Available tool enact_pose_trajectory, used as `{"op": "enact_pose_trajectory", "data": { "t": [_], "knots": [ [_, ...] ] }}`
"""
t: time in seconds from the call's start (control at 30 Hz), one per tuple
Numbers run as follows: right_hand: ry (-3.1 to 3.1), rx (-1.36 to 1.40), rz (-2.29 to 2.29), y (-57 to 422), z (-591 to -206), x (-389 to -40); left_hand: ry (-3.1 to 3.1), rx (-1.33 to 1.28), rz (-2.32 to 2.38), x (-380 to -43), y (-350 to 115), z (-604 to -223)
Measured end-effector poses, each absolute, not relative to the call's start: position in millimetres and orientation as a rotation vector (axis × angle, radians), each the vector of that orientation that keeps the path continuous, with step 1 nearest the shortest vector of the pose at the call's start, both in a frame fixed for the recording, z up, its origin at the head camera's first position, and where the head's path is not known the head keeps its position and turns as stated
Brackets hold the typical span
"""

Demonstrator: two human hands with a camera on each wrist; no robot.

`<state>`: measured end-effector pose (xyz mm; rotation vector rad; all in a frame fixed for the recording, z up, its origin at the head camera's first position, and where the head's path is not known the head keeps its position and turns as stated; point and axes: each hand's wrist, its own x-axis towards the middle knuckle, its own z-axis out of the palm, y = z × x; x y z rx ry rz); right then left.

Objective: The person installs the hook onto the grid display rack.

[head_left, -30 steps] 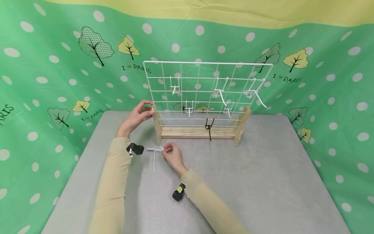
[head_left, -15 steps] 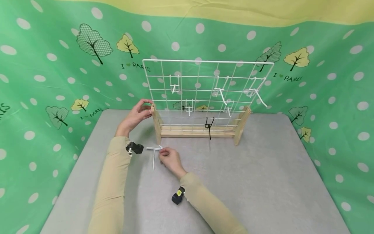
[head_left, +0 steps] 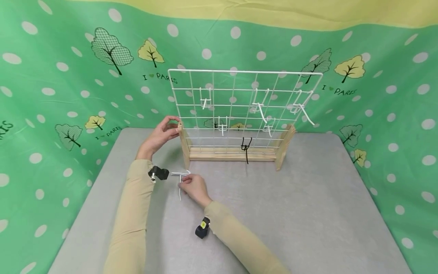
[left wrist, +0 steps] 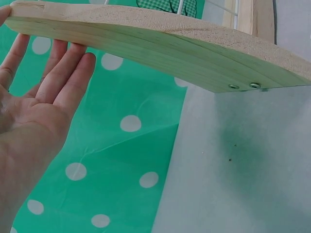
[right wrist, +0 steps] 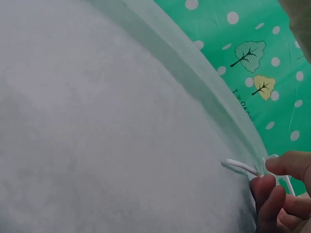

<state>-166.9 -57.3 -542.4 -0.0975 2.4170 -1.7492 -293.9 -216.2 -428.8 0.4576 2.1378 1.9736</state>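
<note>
My left hand [head_left: 159, 137] grips the top of the left wooden upright [head_left: 185, 147] of a rack that carries a white wire grid [head_left: 234, 91]. In the left wrist view, its fingers [left wrist: 73, 77] press the outer face of that upright; most of the thumb is out of sight. A white wire display hook [head_left: 180, 195] lies on the table just in front of the upright. My right hand [head_left: 195, 188] pinches its long prong near the crossbar. Close up in the right wrist view, the hook's tip [right wrist: 238, 165] sticks out between thumb and fingers.
Several white hooks, one of them the long hook [head_left: 261, 111], hang on the grid. A black hook [head_left: 246, 149] hangs low on it. The rack's right upright [head_left: 285, 148] stands on the grey table [head_left: 308, 213]. Green printed cloth [head_left: 219, 42] surrounds the table.
My right hand has slid left and slightly toward me, from the hook's bent end to its long prong. The hook and my left hand have stayed in place.
</note>
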Motion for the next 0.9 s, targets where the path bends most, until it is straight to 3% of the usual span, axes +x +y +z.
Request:
{"op": "enact_pose_trajectory", "data": {
  "t": [0.9],
  "knots": [
    [2.462, 0.253, -2.001, -17, -537, -171, 2.15, 0.489, 1.982, -293, -216, -429]
  ]
}}
